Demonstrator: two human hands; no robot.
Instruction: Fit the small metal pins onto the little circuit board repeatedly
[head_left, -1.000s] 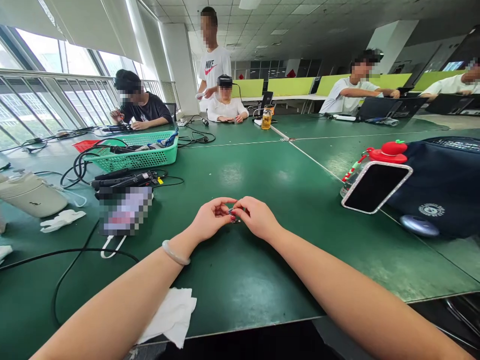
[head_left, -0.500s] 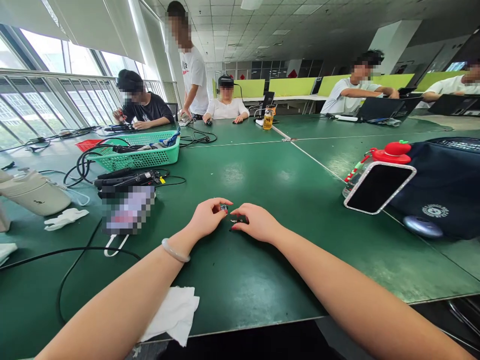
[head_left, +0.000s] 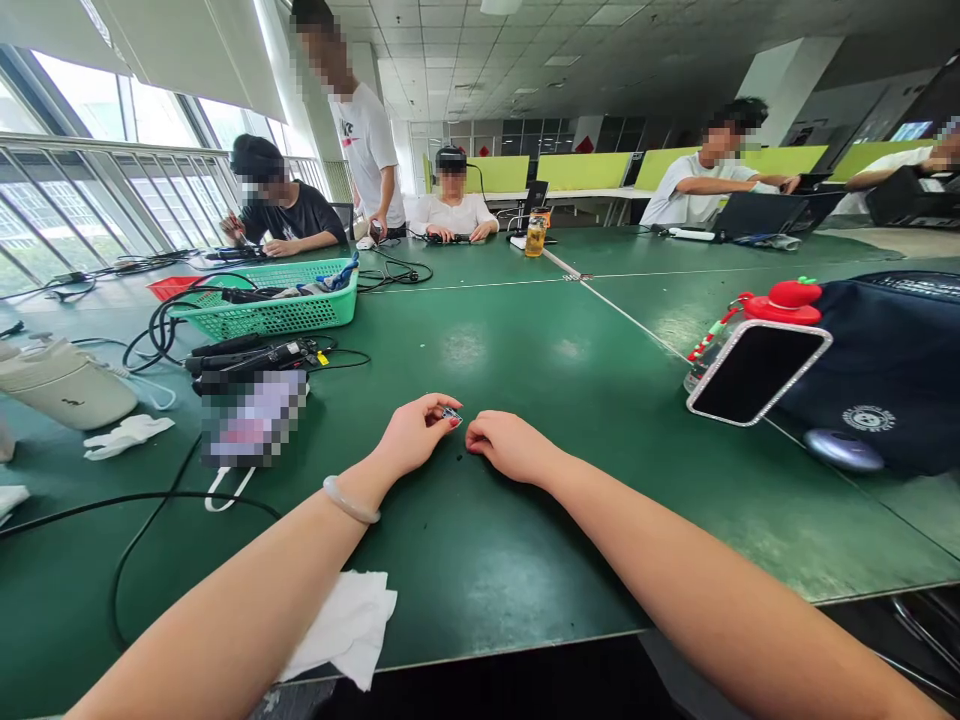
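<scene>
My left hand [head_left: 414, 436] pinches a small dark piece with light marks [head_left: 451, 414] between thumb and fingers, just above the green table. The piece looks like a tiny circuit board, but it is too small to be sure. Just to the right, my right hand [head_left: 511, 446] is closed, its fingertips curled down and inward; what they hold, if anything, is hidden. A gap separates the two hands. On the table below that gap lies a tiny dark bit [head_left: 459, 457]. A pale bangle [head_left: 351, 500] rings my left wrist.
Left of my hands are a phone [head_left: 255, 420], black cables and a green basket [head_left: 270, 312]. A white tissue [head_left: 349, 625] lies by the table's front edge. To the right, a propped phone [head_left: 759, 372] leans near a dark bag [head_left: 892, 370]. Several people are around the table.
My right thumb and fingers have closed together; a dark piece with light specks showed between them before. The left hand's piece now sticks out more. The standing person has shifted left.
</scene>
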